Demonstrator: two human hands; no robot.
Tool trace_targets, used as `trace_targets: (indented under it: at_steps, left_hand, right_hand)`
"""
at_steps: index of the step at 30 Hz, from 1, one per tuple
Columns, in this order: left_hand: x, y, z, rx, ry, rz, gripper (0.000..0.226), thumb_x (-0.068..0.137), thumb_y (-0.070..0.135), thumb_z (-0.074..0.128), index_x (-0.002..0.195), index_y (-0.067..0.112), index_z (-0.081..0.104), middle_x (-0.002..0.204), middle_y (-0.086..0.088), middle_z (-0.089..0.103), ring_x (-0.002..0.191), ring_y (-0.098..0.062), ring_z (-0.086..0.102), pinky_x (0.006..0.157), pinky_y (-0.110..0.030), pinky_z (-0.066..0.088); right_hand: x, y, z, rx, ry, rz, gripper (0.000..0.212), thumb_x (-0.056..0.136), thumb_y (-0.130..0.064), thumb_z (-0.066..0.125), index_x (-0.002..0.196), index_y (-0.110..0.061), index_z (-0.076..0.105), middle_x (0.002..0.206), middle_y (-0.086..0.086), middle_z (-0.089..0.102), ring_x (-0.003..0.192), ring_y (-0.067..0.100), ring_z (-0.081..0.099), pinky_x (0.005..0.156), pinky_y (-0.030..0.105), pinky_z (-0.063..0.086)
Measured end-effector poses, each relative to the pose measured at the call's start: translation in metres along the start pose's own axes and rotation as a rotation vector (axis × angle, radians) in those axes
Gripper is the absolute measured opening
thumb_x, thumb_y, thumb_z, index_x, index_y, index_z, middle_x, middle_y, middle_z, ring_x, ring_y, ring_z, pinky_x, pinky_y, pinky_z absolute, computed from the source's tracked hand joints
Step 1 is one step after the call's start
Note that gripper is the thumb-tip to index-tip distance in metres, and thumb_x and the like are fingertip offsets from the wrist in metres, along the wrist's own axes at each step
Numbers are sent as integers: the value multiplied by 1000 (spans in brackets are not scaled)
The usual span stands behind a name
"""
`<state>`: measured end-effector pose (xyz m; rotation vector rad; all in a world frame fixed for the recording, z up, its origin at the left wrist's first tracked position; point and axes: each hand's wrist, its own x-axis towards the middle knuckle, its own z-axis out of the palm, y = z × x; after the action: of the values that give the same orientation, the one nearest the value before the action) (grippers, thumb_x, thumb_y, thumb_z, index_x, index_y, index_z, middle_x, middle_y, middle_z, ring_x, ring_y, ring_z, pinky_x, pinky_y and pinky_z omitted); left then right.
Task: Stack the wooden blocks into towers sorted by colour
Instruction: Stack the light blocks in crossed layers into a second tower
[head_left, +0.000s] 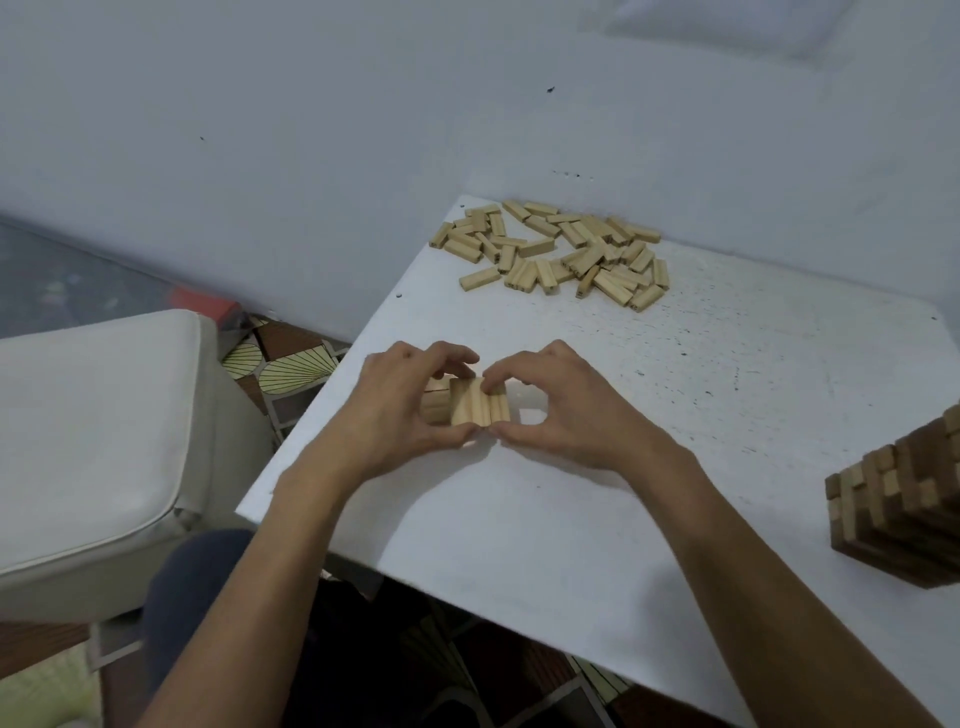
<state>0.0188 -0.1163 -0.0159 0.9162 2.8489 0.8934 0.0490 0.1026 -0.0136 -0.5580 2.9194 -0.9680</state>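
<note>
pale wooden blocks lie side by side in a low stack (475, 408) near the left edge of the white table (571, 519). the left hand (402, 410) curls round the stack's left side, thumb at the near edge and fingers over the far edge. the right hand (566, 410) pinches the right end of the top layer between thumb and forefinger. a loose pile (556, 254) of pale blocks is spread at the table's far edge by the wall (311, 130), well apart from the hands. a tower (904, 504) of dark and pale blocks stands at the right edge, partly out of view. a white cushioned seat (88, 441) sits left of the table, beside a patterned floor (291, 364).
</note>
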Motion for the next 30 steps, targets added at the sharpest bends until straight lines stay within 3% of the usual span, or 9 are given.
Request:
trace_targets:
  at_steps: [12,17,21,25,27,30]
  left_hand:
    - [-8,-42,-8,-122,51,-101,65,67,65,66,124,37,52,112,29,61,114,-3,53,101,-48,40]
    - [-9,-43,-5,-184,33,-127,56,71,38,84,121,33,58,115,21,64,109,3,56,96,-27,46]
    - [-7,-43,-4,-156,15,-136,62,69,41,85,124,33,58,116,20,64,109,1,55,95,-22,44]
    - [-6,-45,-5,-111,11,-135,66,68,44,85,127,32,58,112,20,62,107,2,52,87,-5,35]
    - [-5,-45,-5,-82,-1,-115,67,69,46,84,128,33,55,111,20,61,106,-1,52,88,-10,37]
    - [-3,-45,-5,-51,-18,-101,71,68,55,77,131,35,52,115,16,63,106,-4,51,94,-28,41]
  right_hand:
    - [45,-8,26,-6,-59,-3,41,79,-37,76,117,-34,61,108,-18,61,101,10,41,81,29,43]
    - [45,-10,26,43,-92,-15,37,80,-32,77,114,-30,64,114,-15,63,102,6,46,82,23,41]
    - [44,-12,29,144,-91,15,35,77,-30,79,109,-29,65,111,-11,63,100,2,56,83,18,44]
    - [44,-11,28,187,-80,39,37,73,-32,83,107,-30,67,107,-15,64,97,-3,58,80,16,45]
    - [44,-11,28,195,-76,40,38,72,-32,83,106,-30,68,104,-16,64,95,-2,59,81,17,46]
    - [45,-11,27,184,-82,34,43,71,-34,84,110,-31,67,108,-18,64,96,-2,58,82,19,48]
